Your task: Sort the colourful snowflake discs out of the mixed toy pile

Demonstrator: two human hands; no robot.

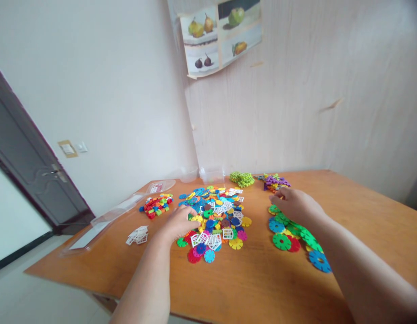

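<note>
My left hand reaches over the left side of a mixed pile of notched plastic discs, small bricks and white window-shaped pieces. Its thumb and forefinger are apart at the pile, and some fingertips are hidden. To the right, my right hand hovers over a separate group of larger notched discs in green, blue, red and yellow. The fingers of that hand are bent together, and whatever they may hold is hidden. Just beyond them lies a heap of purple and mixed interlocking pieces.
Small red, blue and green bricks and white lattice pieces lie at the left. Behind are lime-green pieces and a clear plastic tub. Clear lids line the left edge of the wooden table, which meets the wall.
</note>
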